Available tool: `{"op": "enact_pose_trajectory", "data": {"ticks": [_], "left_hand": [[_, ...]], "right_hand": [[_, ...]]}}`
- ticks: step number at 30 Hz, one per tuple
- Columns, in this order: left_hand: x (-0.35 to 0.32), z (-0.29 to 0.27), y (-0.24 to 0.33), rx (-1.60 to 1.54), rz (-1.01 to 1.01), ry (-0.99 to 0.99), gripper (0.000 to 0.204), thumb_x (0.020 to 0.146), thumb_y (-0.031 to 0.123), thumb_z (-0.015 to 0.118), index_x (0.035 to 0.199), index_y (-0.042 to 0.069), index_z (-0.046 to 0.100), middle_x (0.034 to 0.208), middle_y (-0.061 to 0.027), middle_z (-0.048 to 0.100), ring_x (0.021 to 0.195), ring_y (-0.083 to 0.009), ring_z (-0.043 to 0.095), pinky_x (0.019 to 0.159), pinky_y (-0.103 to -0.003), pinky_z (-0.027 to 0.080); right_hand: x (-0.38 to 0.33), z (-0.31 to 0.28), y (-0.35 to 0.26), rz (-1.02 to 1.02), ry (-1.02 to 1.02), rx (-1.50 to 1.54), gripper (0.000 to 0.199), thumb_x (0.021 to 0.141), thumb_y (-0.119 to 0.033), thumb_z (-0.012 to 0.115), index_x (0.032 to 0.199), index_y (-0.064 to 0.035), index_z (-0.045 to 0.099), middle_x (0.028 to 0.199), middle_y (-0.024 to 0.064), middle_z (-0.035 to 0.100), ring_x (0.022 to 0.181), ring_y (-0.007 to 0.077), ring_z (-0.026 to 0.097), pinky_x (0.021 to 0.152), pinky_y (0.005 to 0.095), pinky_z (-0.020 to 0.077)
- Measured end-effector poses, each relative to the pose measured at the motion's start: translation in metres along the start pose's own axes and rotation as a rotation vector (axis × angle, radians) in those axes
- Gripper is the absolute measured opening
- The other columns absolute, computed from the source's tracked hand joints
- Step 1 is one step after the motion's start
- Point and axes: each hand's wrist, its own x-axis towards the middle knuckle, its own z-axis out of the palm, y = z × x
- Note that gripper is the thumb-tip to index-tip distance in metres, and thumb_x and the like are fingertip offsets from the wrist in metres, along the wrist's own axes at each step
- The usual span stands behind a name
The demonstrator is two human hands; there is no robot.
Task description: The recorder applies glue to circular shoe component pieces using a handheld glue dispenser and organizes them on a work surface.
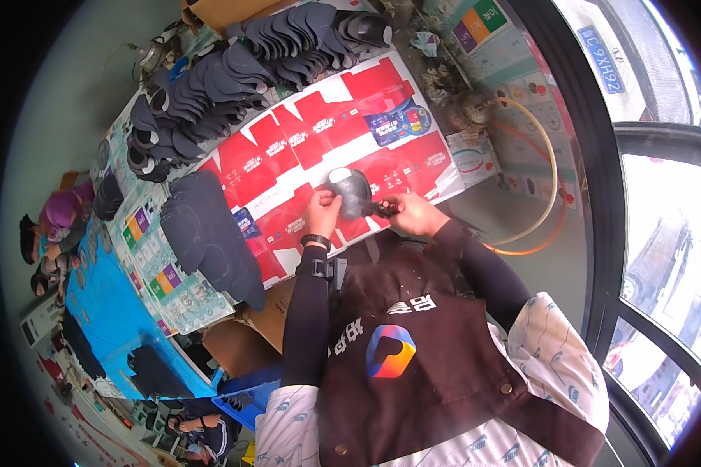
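Observation:
My left hand grips a dark, rounded shoe-upper piece with a pale inner patch, held just above the table. At the piece's lower right edge, my right hand is closed on a small dark tool; I cannot tell what kind of tool it is. Both hands work over flattened red cardboard sheets that cover the table. A black band is on my left wrist, and I wear dark sleeves and a brown apron.
Several rows of dark shoe pieces are stacked at the table's far side. A flat pile of black pieces lies to my left. An orange hose loop hangs at the right. A blue-covered table with other people stands further left.

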Motion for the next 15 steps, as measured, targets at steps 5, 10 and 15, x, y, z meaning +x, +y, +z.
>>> {"op": "enact_pose_trajectory", "data": {"ticks": [5, 10, 15], "left_hand": [[0.002, 0.003, -0.002, 0.051, 0.008, 0.011, 0.036, 0.084, 0.029, 0.079, 0.107, 0.004, 0.067, 0.094, -0.0096, 0.076, 0.080, -0.0205, 0.073, 0.071, -0.034, 0.056], [-0.001, 0.008, 0.004, 0.109, 0.033, 0.034, 0.037, 0.083, 0.032, 0.080, 0.105, 0.005, 0.067, 0.092, -0.0087, 0.076, 0.081, -0.0236, 0.073, 0.073, -0.037, 0.056], [-0.009, 0.007, 0.023, 0.226, 0.092, 0.073, 0.034, 0.083, 0.028, 0.077, 0.106, 0.004, 0.067, 0.089, -0.0098, 0.075, 0.081, -0.0277, 0.073, 0.074, -0.039, 0.056]], "right_hand": [[0.008, -0.008, 0.006, -0.042, 0.039, -0.211, 0.031, 0.087, -0.011, 0.052, 0.112, -0.0047, 0.069, 0.098, 0.0277, 0.068, 0.097, 0.0458, 0.065, 0.085, 0.0536, 0.0510], [0.010, -0.015, -0.002, -0.003, 0.233, -0.168, 0.031, 0.085, -0.012, 0.052, 0.111, -0.0041, 0.066, 0.095, 0.0273, 0.068, 0.097, 0.0464, 0.065, 0.083, 0.0548, 0.0505], [0.002, -0.002, 0.011, 0.007, 0.103, -0.219, 0.029, 0.086, -0.014, 0.053, 0.108, -0.0031, 0.068, 0.096, 0.0281, 0.068, 0.096, 0.0474, 0.064, 0.083, 0.0534, 0.0511]]}}
